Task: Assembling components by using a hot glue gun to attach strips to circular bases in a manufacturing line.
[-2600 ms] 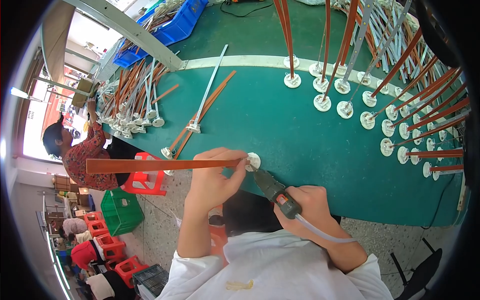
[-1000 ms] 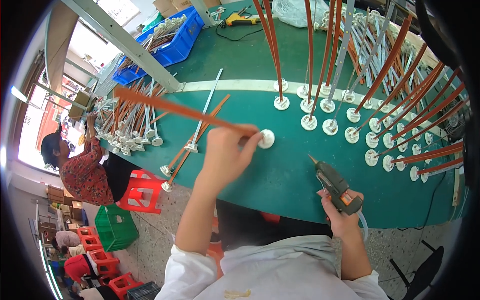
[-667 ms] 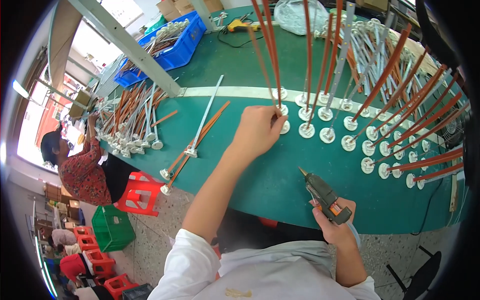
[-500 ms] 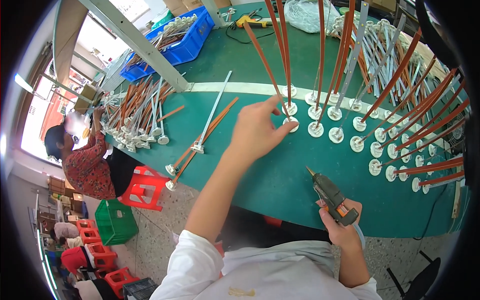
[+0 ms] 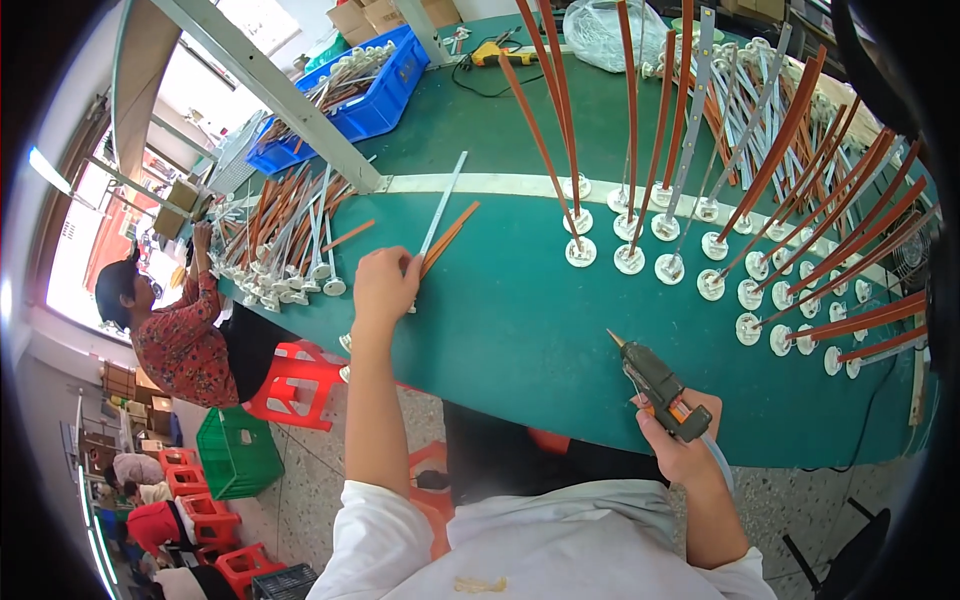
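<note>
My left hand (image 5: pixel 385 288) is over the left part of the green table, bent down at the lower end of a pale metal strip (image 5: pixel 443 203). Its fingers are mostly hidden behind the back of the hand, so I cannot tell whether they grip the strip. Two orange-brown strips (image 5: pixel 455 232) lie beside it. In my right hand (image 5: pixel 685 440) is a dark glue gun (image 5: pixel 660 385), its nozzle pointing up and left over the table. Beyond it, several brown strips (image 5: pixel 540 150) stand upright on round white bases (image 5: pixel 580 252).
A heap of strips with white bases (image 5: pixel 285 235) lies at the left, below a blue crate (image 5: pixel 375 100). More strips pile up (image 5: pixel 770 120) at the back right. A yellow tool (image 5: pixel 490 53) and a clear plastic bag (image 5: pixel 610 35) lie behind. A person (image 5: pixel 170 335) sits at the left.
My left hand has left the upright strip and its white base and moved left to the loose strips. My right hand still holds the glue gun in nearly the same place.
</note>
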Motion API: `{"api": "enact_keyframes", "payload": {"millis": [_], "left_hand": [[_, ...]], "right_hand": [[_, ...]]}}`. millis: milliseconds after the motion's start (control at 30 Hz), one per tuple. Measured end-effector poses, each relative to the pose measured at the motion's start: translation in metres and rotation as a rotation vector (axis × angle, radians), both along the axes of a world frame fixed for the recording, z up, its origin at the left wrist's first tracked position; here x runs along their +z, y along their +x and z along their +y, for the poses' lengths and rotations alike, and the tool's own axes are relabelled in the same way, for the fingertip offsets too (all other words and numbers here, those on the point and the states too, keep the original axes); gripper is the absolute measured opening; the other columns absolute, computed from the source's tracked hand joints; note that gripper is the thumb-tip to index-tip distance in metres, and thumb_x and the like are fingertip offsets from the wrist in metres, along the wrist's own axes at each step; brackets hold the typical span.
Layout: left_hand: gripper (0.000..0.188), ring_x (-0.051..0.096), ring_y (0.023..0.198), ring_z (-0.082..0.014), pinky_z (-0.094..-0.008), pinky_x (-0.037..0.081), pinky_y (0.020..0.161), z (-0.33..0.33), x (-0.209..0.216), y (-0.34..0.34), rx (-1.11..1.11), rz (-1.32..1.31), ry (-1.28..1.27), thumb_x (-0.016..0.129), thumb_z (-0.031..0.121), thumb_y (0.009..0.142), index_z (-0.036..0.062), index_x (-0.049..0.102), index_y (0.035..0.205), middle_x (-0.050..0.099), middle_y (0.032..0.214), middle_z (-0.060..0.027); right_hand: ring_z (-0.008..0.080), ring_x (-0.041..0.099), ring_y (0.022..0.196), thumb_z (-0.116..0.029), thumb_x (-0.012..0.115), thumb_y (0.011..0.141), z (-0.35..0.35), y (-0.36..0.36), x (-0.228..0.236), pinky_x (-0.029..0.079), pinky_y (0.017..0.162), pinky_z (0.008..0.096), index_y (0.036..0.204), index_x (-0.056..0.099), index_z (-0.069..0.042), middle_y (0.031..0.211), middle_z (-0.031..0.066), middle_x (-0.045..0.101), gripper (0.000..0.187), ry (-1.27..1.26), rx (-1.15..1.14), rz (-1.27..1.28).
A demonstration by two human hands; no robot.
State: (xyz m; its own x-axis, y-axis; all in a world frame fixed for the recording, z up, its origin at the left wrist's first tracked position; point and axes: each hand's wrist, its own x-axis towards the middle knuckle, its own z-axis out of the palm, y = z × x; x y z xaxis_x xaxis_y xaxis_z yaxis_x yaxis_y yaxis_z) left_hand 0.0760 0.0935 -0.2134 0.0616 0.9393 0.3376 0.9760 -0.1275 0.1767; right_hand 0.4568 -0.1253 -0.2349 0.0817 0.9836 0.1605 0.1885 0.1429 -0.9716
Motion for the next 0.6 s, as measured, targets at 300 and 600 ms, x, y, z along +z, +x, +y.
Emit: {"api": "enact_keyframes", "payload": {"millis": [300,600], "left_hand": [[0.024,0.069,0.071,-0.0325,-0.0420,0.053,0.068,0.009,-0.007,0.012,-0.054,-0.076,0.058,0.077,0.022,0.086,-0.0005,0.072,0.078,0.071,0.075,-0.0156],[0.022,0.068,0.068,-0.0154,-0.0288,0.052,0.063,0.003,-0.015,0.015,0.022,-0.452,0.174,0.081,0.019,0.087,-0.0016,0.075,0.085,0.075,0.078,-0.0094]], "right_hand": [[0.0159,0.068,0.067,-0.001,0.074,0.082,-0.003,-0.001,0.003,0.053,0.063,0.0295,0.091,0.073,0.003,0.076,0.0100,0.072,0.010,-0.105,-0.030,0.056],[0.0174,0.067,0.065,-0.002,0.074,0.081,-0.003,-0.003,0.000,0.052,0.062,0.0298,0.092,0.073,0.003,0.076,0.0102,0.072,0.012,-0.034,-0.038,0.032]]}}
